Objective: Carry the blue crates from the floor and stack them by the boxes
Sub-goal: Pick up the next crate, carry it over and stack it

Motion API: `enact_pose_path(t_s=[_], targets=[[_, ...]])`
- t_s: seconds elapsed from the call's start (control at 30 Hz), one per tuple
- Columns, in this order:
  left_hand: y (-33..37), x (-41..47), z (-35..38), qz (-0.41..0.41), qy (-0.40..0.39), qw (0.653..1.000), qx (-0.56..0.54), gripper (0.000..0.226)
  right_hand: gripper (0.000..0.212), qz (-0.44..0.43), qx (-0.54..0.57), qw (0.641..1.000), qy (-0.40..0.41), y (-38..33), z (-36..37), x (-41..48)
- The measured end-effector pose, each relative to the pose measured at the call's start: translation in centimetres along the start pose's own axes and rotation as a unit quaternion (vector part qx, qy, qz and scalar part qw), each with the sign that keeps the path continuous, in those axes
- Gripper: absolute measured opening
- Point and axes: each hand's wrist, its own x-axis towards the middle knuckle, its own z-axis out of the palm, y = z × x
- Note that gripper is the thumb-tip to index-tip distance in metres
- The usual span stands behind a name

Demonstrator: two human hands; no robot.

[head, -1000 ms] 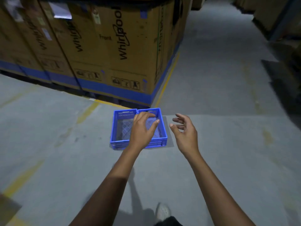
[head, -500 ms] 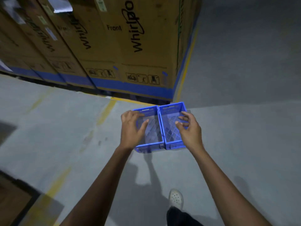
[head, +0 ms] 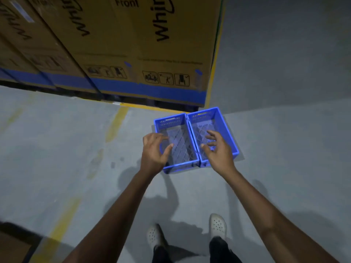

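Two shallow blue crates stand side by side on the grey floor, touching along their long sides: the left crate (head: 171, 123) and the right crate (head: 225, 128). Both are empty with lattice bottoms. My left hand (head: 153, 153) hovers over the left crate's near left corner, fingers spread and curled, holding nothing. Above the near end of the right crate, my right hand (head: 219, 150) is likewise open. Whether either hand touches a rim is unclear. The large brown cardboard boxes (head: 133, 50) with a blue band stand just beyond the crates.
Yellow floor lines (head: 116, 124) run along the front of the boxes and toward me on the left. An open aisle (head: 284, 54) lies to the right of the boxes. My two white shoes (head: 217, 224) stand just short of the crates.
I have stepped closer to the crates and the boxes, so both fill more of the view. Both hands have come down over the two crates, one above each, still open.
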Motion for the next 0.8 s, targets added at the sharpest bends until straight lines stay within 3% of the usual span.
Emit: enact_pose_path(t_s=[0.13, 0.23, 0.33, 0.47, 0.67, 0.8], targets=[[-8.0, 0.0, 1.7, 0.023, -0.060, 0.998, 0.013, 0.034, 0.063, -0.005, -0.069, 0.998, 0.013, 2.6, 6.3, -0.4], [-14.5, -0.7, 3.7, 0.061, -0.113, 0.989, 0.070, 0.038, 0.064, -0.021, -0.108, 0.994, 0.020, 5.2, 12.0, 0.0], [-21.3, -1.7, 6.4, 0.044, -0.183, 0.974, 0.129, 0.048, 0.062, -0.028, -0.140, 0.990, 0.005, 9.2, 18.7, 1.0], [-30.4, -2.9, 13.0, 0.054, -0.253, 0.943, 0.209, 0.062, 0.065, -0.021, -0.169, 0.985, -0.026, 17.5, 27.7, 2.9], [-41.2, -4.0, 24.9, 0.064, -0.290, 0.922, 0.249, 0.061, 0.067, -0.023, -0.243, 0.967, -0.070, 31.7, 38.1, 5.8], [-46.4, -4.3, 32.5, 0.093, -0.327, 0.900, 0.273, 0.079, 0.070, -0.049, -0.329, 0.936, -0.112, 40.0, 42.4, 7.8]])
